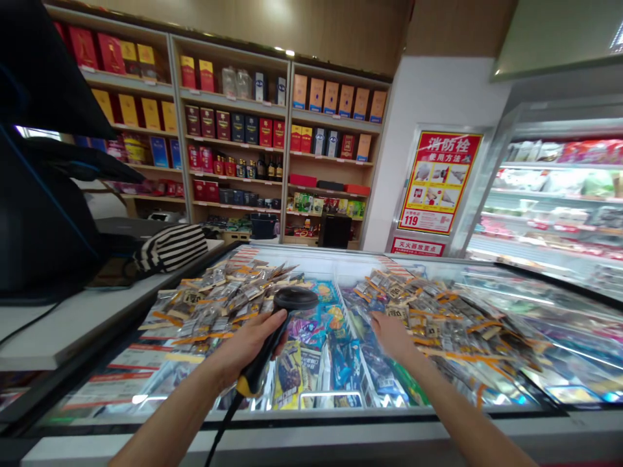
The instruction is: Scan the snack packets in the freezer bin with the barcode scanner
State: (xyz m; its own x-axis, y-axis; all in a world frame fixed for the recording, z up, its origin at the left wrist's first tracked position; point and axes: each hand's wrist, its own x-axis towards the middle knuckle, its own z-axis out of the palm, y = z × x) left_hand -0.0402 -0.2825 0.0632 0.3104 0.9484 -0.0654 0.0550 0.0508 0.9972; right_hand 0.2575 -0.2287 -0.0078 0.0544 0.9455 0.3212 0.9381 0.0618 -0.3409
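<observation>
My left hand (246,347) is wrapped round the handle of a black and yellow barcode scanner (280,324); its round head points away from me, over the freezer. A black cable hangs from the handle's base. My right hand (392,337) reaches out flat over the glass lid of a chest freezer (341,415), fingers stretched toward a heap of small orange-trimmed snack packets (438,311). A second heap of the same packets (224,298) lies to the left of the scanner. Coloured frozen goods show through the glass between the heaps.
A black monitor (39,194) stands on the white counter (73,318) at left, with a striped bag (170,248) behind it. Wooden shelves (233,130) of boxed bottles line the back wall. A red fire-hydrant poster (438,181) and an open chiller (559,194) stand at right.
</observation>
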